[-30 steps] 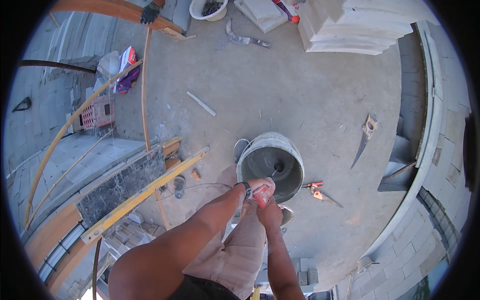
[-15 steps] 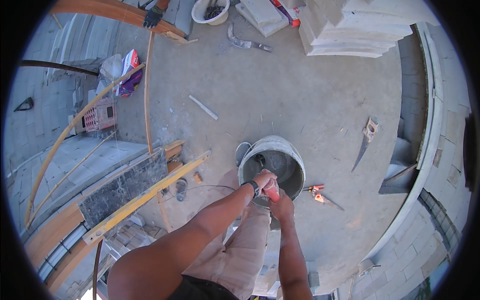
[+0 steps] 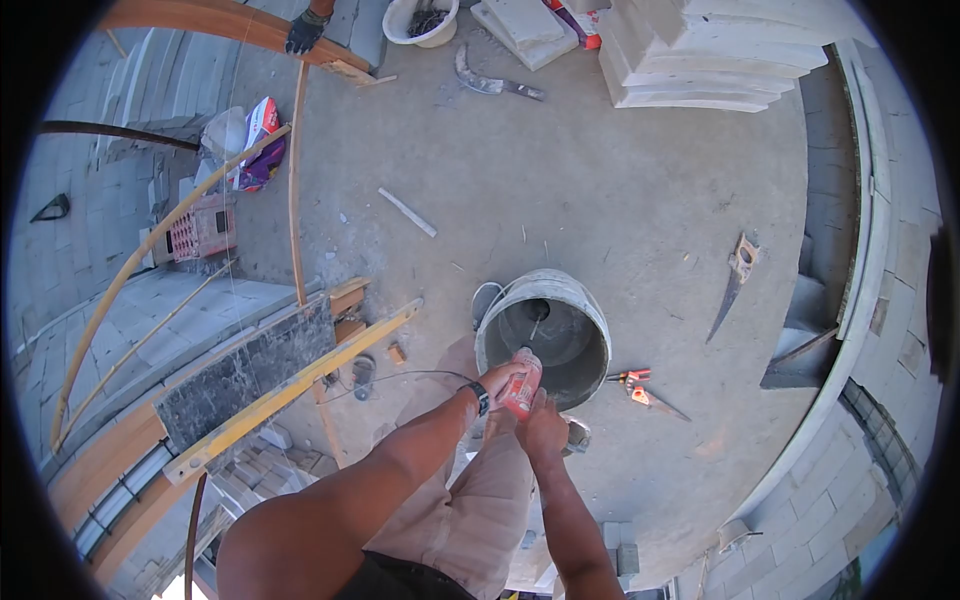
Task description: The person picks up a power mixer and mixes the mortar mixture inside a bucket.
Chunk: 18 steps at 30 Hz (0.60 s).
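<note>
A red corded drill [image 3: 522,386] is held over the bucket [image 3: 597,300], its mixing rod [image 3: 537,326] reaching down into the grey wet contents. My left hand [image 3: 496,381], with a watch at the wrist, is wrapped round the drill's body. Just right of it, my right hand [image 3: 543,430] closes on the drill's rear end; part of that grip is hidden. The bucket stands on the concrete floor in front of my legs. A thin black cord [image 3: 425,373] runs left from near my left wrist.
Pliers [image 3: 630,377] and a small saw [image 3: 660,404] lie right of the bucket, a handsaw [image 3: 735,285] further right. A yellow level [image 3: 300,390] slants at left. White blocks [image 3: 700,60] are stacked ahead. Another person's gloved hand [image 3: 305,33] rests on a curved wooden board [image 3: 210,18].
Both hands and the drill have shifted left and back toward me. The drill's tilt has changed, and the rod inside the bucket shows more plainly.
</note>
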Tool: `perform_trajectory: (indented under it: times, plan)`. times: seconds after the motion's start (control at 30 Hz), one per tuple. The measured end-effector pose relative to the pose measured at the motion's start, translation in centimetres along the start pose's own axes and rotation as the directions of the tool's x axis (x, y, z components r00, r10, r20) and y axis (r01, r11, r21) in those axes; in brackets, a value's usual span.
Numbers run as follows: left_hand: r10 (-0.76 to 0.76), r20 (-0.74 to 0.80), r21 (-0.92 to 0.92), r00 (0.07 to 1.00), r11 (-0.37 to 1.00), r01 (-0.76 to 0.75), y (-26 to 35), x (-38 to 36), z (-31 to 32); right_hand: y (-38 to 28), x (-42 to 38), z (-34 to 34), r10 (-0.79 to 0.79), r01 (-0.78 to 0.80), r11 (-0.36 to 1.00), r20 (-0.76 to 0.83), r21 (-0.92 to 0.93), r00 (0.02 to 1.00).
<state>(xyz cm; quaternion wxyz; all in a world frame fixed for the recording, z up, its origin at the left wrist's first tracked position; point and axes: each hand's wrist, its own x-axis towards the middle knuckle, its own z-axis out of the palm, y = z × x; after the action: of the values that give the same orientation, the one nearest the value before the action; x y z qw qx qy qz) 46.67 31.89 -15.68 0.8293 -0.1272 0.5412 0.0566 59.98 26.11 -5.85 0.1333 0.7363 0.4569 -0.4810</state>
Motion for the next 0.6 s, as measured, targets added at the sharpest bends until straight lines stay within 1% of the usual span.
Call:
perform_trajectory:
  times: [0.03,0.07,0.13,0.17,0.23,0.27,0.33,0.37,0.43,0.47,0.5,0.57,0.6]
  plan:
    - [-0.040,0.012,0.009,0.999,0.999,0.040,0.1,-0.1,0.2,-0.1,-0.1,0.3,0.031,-0.031,1.000,-0.003,0.005,1.000]
    - [-0.038,0.014,0.009,0.999,0.999,0.038,0.1,-0.2,0.5,-0.2,-0.2,0.6,0.030,-0.030,1.000,-0.006,0.004,1.000]
    - [-0.168,0.028,-0.020,0.985,0.986,0.168,-0.1,-0.1,0.6,-0.7,-0.5,0.3,0.130,-0.133,0.988,0.047,0.078,0.990]
    - [-0.166,0.030,-0.018,0.986,0.986,0.167,-0.3,0.0,0.6,-0.8,-0.8,0.2,0.130,-0.133,0.988,0.044,0.079,0.991]
    - [-0.098,0.045,0.124,0.994,0.988,0.091,-0.2,0.0,1.1,-1.2,-1.3,-0.1,0.167,-0.169,0.966,0.029,0.197,0.986]
    - [-0.097,0.045,0.127,0.994,0.988,0.091,-0.1,0.2,1.4,-1.4,-1.3,0.1,0.167,-0.169,0.965,0.026,0.199,0.986]
    - [-0.152,-0.068,0.279,0.986,0.946,0.165,0.7,0.2,3.2,-1.6,-1.3,0.9,0.245,-0.231,0.887,0.017,0.399,0.969]
    - [-0.154,-0.068,0.282,0.986,0.945,0.167,1.0,0.3,3.7,-1.7,-1.3,1.3,0.248,-0.234,0.886,0.017,0.401,0.969]
    - [-0.063,0.003,0.415,0.998,0.908,0.056,1.7,0.2,5.2,-2.1,-1.2,1.7,0.278,-0.200,0.798,-0.053,0.569,0.959]
    - [-0.019,-0.100,0.467,0.995,0.882,0.064,2.0,-0.2,6.6,-2.0,-0.9,1.8,0.281,-0.203,0.797,-0.052,0.569,0.958]
    - [-0.023,-0.101,0.468,0.995,0.881,0.068,2.1,0.3,6.6,-1.7,-0.5,1.7,0.278,-0.196,0.779,-0.047,0.595,0.959]
    - [-0.110,0.007,0.476,0.994,0.874,0.093,2.3,1.3,6.7,-1.1,0.0,1.3,0.279,-0.192,0.760,-0.044,0.620,0.959]
    - [-0.041,-0.092,0.463,0.995,0.883,0.080,1.9,1.7,7.4,-0.8,0.0,0.7,0.262,-0.180,0.744,-0.033,0.643,0.964]
